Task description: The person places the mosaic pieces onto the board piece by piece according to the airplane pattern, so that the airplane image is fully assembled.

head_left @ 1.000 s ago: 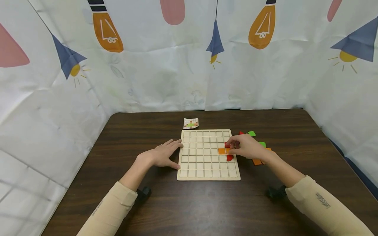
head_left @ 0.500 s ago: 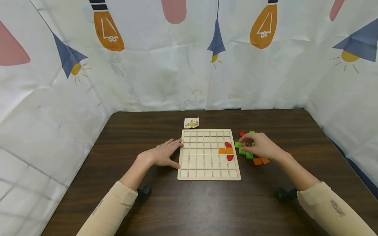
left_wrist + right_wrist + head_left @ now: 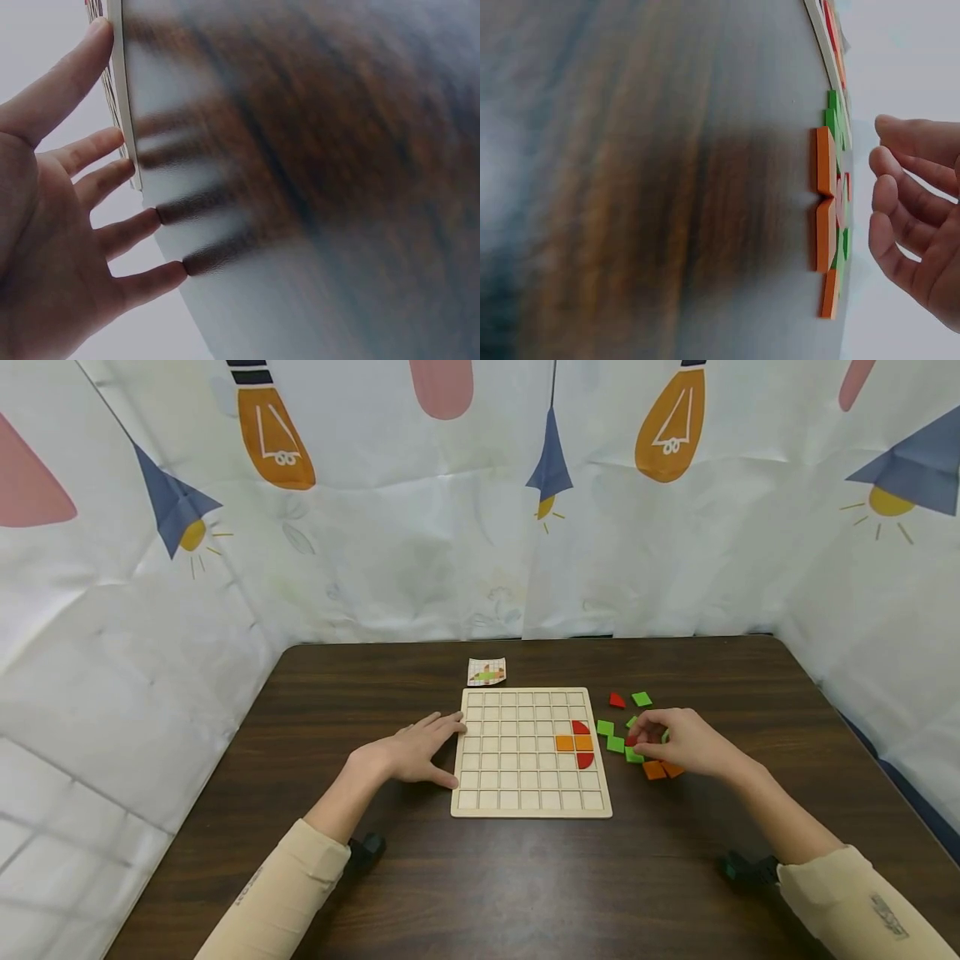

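A pale wooden grid board lies flat on the dark table. On its right side sit two orange squares, with a red rounded piece above and another below. My left hand rests at the board's left edge, fingers spread and thumb touching the rim. Over the loose pieces right of the board hovers my right hand, its fingers loosely bent. In the right wrist view a gap shows between thumb and fingers, with nothing between them. A red piece lies by its fingertips; the hand hides part of the pile.
Several green squares and orange pieces lie loose beside the board, with a red piece farther back. A small pattern card lies behind the board. A printed white curtain stands beyond the table's far edge.
My right hand has left the orange square on the board and moved right over the loose pieces, then a little farther right. My left hand has stayed at the board's edge.
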Action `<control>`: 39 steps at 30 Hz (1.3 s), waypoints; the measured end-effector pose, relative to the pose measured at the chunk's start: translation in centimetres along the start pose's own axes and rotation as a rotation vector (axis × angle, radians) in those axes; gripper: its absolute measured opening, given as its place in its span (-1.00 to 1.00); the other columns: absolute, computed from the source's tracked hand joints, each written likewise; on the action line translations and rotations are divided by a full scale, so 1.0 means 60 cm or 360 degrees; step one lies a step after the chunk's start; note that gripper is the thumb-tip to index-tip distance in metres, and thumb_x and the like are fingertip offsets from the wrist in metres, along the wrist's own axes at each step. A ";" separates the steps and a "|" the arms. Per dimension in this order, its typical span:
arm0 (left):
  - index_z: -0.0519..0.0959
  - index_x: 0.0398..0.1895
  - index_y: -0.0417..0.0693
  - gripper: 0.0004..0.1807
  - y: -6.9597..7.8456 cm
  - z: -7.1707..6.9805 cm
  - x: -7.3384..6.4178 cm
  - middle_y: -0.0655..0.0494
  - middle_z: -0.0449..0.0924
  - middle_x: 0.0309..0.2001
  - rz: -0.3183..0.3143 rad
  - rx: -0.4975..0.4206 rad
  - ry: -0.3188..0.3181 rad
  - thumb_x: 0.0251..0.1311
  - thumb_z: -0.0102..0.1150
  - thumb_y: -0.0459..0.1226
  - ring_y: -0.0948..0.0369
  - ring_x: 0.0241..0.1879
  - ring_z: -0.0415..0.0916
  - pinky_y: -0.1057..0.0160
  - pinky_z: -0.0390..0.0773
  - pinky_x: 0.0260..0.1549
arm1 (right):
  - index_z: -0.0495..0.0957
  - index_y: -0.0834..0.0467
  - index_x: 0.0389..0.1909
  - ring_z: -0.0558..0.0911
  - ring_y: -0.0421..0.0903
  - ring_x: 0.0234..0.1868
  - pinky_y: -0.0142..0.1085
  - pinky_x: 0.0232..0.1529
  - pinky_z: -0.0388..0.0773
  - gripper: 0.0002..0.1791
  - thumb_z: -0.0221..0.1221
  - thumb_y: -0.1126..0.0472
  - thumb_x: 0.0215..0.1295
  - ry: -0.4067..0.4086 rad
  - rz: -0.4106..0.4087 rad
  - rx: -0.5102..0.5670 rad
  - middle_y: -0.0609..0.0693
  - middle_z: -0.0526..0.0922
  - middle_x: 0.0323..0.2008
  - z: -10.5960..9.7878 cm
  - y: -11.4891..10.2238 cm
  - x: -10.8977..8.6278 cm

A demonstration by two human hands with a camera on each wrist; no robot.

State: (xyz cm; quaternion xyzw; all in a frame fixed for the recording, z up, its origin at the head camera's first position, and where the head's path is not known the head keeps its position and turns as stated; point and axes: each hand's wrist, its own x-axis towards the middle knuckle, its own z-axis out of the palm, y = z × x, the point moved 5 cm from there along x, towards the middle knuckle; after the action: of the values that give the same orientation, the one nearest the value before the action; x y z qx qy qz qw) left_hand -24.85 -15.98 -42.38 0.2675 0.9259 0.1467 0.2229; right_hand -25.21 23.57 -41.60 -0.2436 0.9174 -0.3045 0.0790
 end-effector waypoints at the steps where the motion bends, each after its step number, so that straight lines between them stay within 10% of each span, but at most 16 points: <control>1: 0.19 0.59 -0.04 -0.02 0.000 0.000 0.000 -0.05 -0.15 0.65 -0.0001 0.0000 -0.0002 0.23 0.42 0.11 -0.17 0.60 -0.24 -0.36 -0.01 0.41 | 0.69 0.14 -0.18 0.57 -0.14 -0.33 -0.30 -0.38 0.55 -0.89 0.39 0.30 0.30 -0.0005 0.0006 -0.0006 -0.17 0.62 -0.39 0.000 0.001 -0.003; 39: 0.18 0.60 -0.03 -0.01 0.000 0.000 0.003 -0.04 -0.15 0.65 -0.0004 -0.0002 0.0005 0.22 0.42 0.13 -0.17 0.60 -0.25 -0.41 -0.03 0.39 | 0.68 0.12 -0.23 0.46 -0.18 -0.40 -0.32 -0.38 0.45 -0.77 0.50 0.18 0.17 -0.0194 0.0038 -0.0018 -0.16 0.50 -0.46 0.016 0.009 -0.033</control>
State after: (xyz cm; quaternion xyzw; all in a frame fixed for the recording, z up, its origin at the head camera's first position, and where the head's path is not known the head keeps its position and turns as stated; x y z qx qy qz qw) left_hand -24.97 -15.84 -42.46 0.2660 0.9264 0.1474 0.2219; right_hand -23.45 24.42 -42.72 -0.2511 0.9155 -0.2829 0.1371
